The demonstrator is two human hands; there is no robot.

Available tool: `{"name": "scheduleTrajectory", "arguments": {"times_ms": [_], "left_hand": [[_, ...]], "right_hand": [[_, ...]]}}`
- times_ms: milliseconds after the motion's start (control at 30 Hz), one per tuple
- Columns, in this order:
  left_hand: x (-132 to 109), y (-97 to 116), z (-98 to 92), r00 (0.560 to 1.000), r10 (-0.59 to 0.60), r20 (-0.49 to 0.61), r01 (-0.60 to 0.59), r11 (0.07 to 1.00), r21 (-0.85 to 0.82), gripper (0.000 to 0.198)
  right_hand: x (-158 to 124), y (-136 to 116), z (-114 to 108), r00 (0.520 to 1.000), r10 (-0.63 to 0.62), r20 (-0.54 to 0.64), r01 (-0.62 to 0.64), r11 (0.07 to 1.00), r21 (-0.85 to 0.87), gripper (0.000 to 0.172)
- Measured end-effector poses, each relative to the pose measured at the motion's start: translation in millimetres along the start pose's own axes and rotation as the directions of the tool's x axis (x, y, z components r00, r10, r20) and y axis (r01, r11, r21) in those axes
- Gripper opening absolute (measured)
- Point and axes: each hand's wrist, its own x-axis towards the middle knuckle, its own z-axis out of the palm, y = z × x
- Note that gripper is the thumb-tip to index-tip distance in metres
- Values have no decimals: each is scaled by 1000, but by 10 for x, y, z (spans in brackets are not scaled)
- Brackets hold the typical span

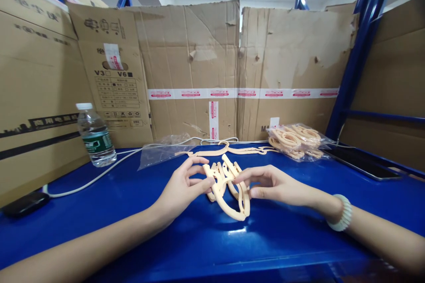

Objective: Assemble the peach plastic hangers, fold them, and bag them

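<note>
A cream plastic folding hanger [228, 210], bent into a loop, is held up a little over the blue table. My left hand [182, 187] pinches its left arm between thumb and fingers. On the other side, my right hand [277, 184] has its curled fingers and thumb at the hanger's right arm, gripping it. Behind it are more folded cream hanger parts [211, 196], partly hidden, so I cannot tell how many pieces there are. Farther back, an unfolded hanger [212, 152] lies spread flat with its hook toward the cardboard.
A clear bag of folded hangers [295, 139] lies at the back right, beside a dark tablet [361, 163]. At left stand a water bottle [96, 137] and a black device [25, 204] with a white cable [86, 183]. An empty plastic bag [162, 150] lies behind. Cardboard [192, 66] walls the back.
</note>
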Motion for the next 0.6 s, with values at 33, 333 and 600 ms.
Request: {"name": "scheduleTrajectory", "arguments": {"times_ms": [33,333,600], "left_hand": [[-13,-1,7,1000,-5,12,5,1000,-15,47],[-48,46,11,998,47,31,-48,998,32,29],[-91,89,46,971,-14,237,3,999,48,41]], "right_hand": [[2,1,-3,1000,-6,-10,6,1000,1,37],[10,14,-26,995,-83,-50,81,996,-44,44],[-16,-23,-20,992,-121,39,125,984,-124,41]]}}
